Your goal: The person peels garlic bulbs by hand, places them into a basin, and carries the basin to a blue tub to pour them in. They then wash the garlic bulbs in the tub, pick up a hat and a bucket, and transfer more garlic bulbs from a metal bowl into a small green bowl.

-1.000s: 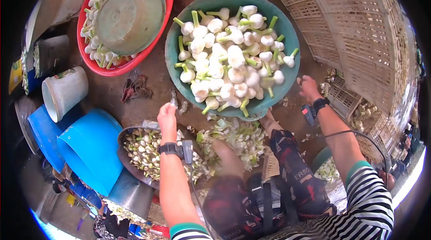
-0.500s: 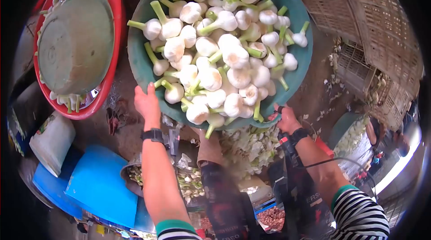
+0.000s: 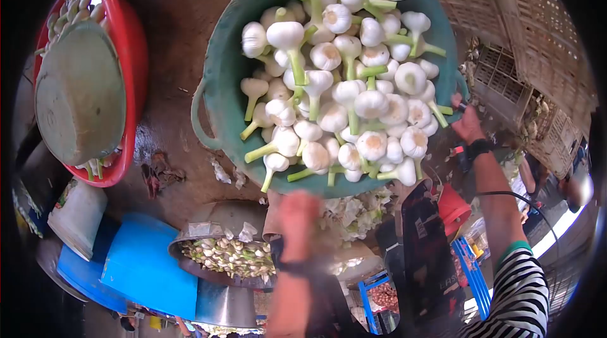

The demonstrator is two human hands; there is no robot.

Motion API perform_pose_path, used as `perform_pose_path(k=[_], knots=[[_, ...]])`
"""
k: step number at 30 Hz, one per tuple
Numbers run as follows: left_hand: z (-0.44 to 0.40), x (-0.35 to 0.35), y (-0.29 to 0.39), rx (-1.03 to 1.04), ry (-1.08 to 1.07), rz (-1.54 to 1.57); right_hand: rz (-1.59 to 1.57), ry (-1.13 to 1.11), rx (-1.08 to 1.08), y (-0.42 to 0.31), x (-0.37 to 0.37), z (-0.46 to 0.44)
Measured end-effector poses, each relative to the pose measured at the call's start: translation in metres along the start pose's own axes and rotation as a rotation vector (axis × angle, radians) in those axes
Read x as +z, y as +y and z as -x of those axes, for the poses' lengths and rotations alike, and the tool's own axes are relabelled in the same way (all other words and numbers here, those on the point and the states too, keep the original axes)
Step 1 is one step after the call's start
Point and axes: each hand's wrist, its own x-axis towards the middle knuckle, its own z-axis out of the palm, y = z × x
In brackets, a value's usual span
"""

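Note:
A round green plastic tub (image 3: 218, 85) full of white garlic bulbs (image 3: 332, 116) with cut green stems fills the upper middle of the head view. At the tub's right side, my right hand (image 3: 468, 124) is closed around its loop handle. My left hand (image 3: 297, 211) is just below the tub's near rim. Motion smears its fingers, so I cannot see whether it touches the rim. The other loop handle stands free on the tub's left side.
To the left, a red basin (image 3: 129, 91) holds more bulbs under an upturned green basin (image 3: 79, 98). Blue containers (image 3: 152, 262), a white bucket (image 3: 77, 218) and a metal pan of garlic pieces (image 3: 231, 259) lie lower left. Woven baskets (image 3: 525, 28) line the right.
The tub has turned counterclockwise and shifted slightly right. My right hand has moved up and right with its handle. My left hand has left the tub's left rim and moved right and down.

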Motion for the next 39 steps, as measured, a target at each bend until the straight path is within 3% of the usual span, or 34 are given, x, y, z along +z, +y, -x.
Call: perform_pose_path(k=[1, 2, 4, 5, 7, 9, 10, 11, 13, 15, 16, 17, 18, 20, 21, 23, 24, 27, 31, 32, 34, 35, 37, 39], knots=[[-0.001, 0.013, 0.068, 0.285, 0.117, -0.173, -0.055, 0.076, 0.026, 0.011, 0.0, -0.003], [-0.018, 0.0, 0.101, 0.644, 0.364, -0.582, -0.157, -0.068, 0.0, 0.02, -0.017, -0.012], [-0.044, 0.01, 0.167, 0.645, 0.277, -0.52, -0.382, -0.435, -0.017, 0.03, -0.034, -0.018], [-0.065, 0.012, 0.185, 0.643, 0.181, -0.462, -0.37, -0.271, -0.01, 0.03, -0.032, -0.011], [-0.09, 0.024, 0.214, 0.278, -0.094, -0.401, -0.31, 0.026, 0.021, 0.029, -0.009, 0.011], [-0.113, 0.007, 0.223, 0.203, -0.092, -0.493, -0.155, 0.087, -0.022, 0.055, -0.016, 0.009], [-0.123, 0.001, 0.225, 0.169, -0.086, -0.54, -0.157, 0.241, -0.02, 0.063, -0.022, -0.002], [-0.127, 0.003, 0.225, 0.21, -0.068, -0.593, -0.158, 0.394, -0.01, 0.068, -0.029, -0.012], [-0.124, 0.001, 0.219, 0.288, 0.006, -0.71, -0.155, 0.431, -0.137, 0.077, -0.034, -0.025], [-0.113, 0.003, 0.207, 0.314, 0.253, -1.055, -0.231, 0.262, -0.04, 0.078, -0.046, -0.029], [-0.109, 0.0, 0.193, 0.47, 0.28, -0.946, -0.283, 0.175, 0.02, 0.075, -0.045, -0.029], [-0.089, 0.014, 0.199, 0.403, 0.302, -1.007, -0.214, 0.258, 0.023, 0.062, -0.025, -0.017], [-0.091, 0.0, 0.182, 0.492, 0.252, -0.934, -0.034, 0.123, -0.136, 0.059, -0.024, -0.014], [-0.07, -0.008, 0.176, 0.52, 0.157, -0.811, -0.069, 0.28, -0.123, 0.04, 0.005, -0.008], [-0.066, -0.021, 0.167, 0.445, 0.192, -0.858, 0.121, 0.215, -0.234, 0.034, 0.013, -0.005], [-0.05, -0.038, 0.154, 0.374, 0.253, -0.652, 0.524, 0.086, -0.448, 0.021, 0.025, 0.006], [-0.033, -0.045, 0.15, 0.32, 0.283, -0.6, 0.342, 0.141, -0.205, 0.005, 0.036, 0.005], [0.035, -0.063, 0.17, 0.173, 0.382, -0.442, 1.26, -0.195, -0.794, -0.041, 0.058, 0.044], [0.108, -0.085, 0.171, 0.156, 0.39, -0.183, 1.77, -0.179, -1.037, -0.093, 0.093, 0.129], [0.135, -0.088, 0.186, 0.13, 0.404, -0.19, 1.365, -0.159, -0.81, -0.11, 0.118, 0.157], [0.179, -0.084, 0.179, 0.138, 0.455, -0.221, 0.962, -0.201, -0.61, -0.109, 0.116, 0.176], [0.203, -0.093, 0.177, 0.149, 0.509, -0.336, 1.011, -0.234, -0.639, -0.126, 0.126, 0.201], [0.25, -0.114, 0.171, 0.144, 0.613, -0.553, 0.6, -0.208, -0.255, -0.168, 0.169, 0.26], [0.284, -0.128, 0.178, 0.151, 0.641, -0.455, 0.747, -0.266, -0.375, -0.184, 0.202, 0.288]])
